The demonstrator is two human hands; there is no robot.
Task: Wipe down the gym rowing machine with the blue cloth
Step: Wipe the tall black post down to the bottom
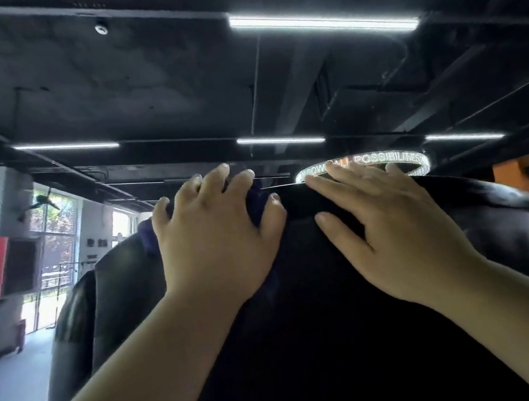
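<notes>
**At the crest of the housing: cloth pressed down, free hand bracing**

At the top edge of the rowing machine (311, 331), whose rounded black housing fills the lower frame, I have both hands up. My left hand (217, 239) sits on the blue cloth (257, 198). Its fingers are bent and spread over the bunched fabric and the thumb hooks round its right side, so it grips and presses at once. Only scraps of cloth show: a dark-blue fold by the thumb and another poking out left of the hand. The rest is hidden under the palm. I judge the bunching gives a thick pad that follows the shell's curve and stays on the ridge.

My right hand (388, 225) holds nothing. It lies flat on the housing, fingers straight and slightly fanned, tips reaching the top rim. It is just beside the left hand, not touching it. I read that as a brace, steadying me against the machine while the other hand wipes.

The head camera tilts upward, so ceiling light strips (321, 23) and a lit ring sign (388, 158) take the upper half, with a window (52, 227) far left. The glossy shell on the right shows reflections, but I can't tell which areas are already wiped. The next move is probably a sweep along or down from the ridge. The risk is the cloth slipping over the far side, which I can't see.
</notes>
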